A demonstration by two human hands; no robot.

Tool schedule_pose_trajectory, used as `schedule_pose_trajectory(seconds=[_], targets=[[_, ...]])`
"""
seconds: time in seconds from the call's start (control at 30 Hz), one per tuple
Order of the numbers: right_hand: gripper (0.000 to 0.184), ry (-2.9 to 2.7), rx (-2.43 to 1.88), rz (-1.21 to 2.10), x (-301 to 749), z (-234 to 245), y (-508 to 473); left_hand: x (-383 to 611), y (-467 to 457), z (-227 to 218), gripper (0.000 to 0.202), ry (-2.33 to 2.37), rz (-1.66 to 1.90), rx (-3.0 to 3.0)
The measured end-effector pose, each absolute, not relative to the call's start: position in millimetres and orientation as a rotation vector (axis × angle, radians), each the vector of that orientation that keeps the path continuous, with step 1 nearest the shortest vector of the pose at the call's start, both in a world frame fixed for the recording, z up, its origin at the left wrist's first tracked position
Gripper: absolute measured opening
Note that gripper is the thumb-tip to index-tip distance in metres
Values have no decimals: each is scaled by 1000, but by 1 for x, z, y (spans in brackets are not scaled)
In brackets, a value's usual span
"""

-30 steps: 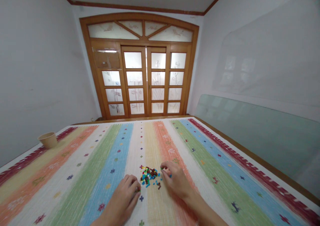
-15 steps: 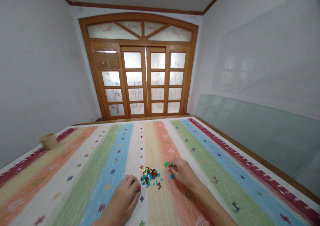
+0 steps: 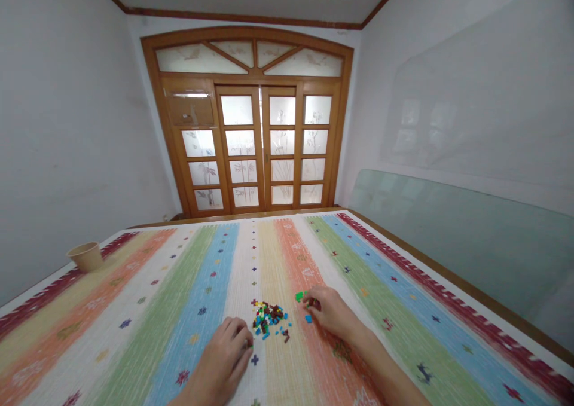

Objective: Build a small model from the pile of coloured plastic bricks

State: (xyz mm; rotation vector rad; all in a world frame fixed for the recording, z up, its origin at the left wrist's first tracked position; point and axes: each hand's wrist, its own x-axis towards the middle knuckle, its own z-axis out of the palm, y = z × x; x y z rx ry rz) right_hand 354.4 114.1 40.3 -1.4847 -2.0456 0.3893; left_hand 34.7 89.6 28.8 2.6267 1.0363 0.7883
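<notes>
Dozens of tiny plastic bricks [image 3: 269, 321] lie in a loose heap with no clear long axis on a striped woven cloth [image 3: 147, 340]. The left hand [image 3: 223, 355] curls at the heap's near edge, the right hand [image 3: 329, 313] just right of it beside a green brick [image 3: 299, 296]; whether either grips anything is hidden. Open cloth spreads all around.

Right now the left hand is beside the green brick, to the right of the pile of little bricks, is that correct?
Not quite: the head view shows that it's the right hand, not the left, beside the green brick, to the right of the pile of little bricks. The left hand is at the pile's near left side.
</notes>
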Motion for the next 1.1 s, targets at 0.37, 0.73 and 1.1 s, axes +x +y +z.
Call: schedule_pose_trajectory(seconds=[0.37, 0.73, 1.1], targets=[[22, -2078, -1599, 313, 354, 43, 113, 34, 89, 29, 13, 1044, 781, 2624], [23, -2051, -1710, 343, 355, 48, 112, 34, 89, 31, 13, 1052, 750, 2616], [23, -2035, -1741, 300, 357, 48, 113, 34, 90, 26, 12, 1047, 775, 2619]])
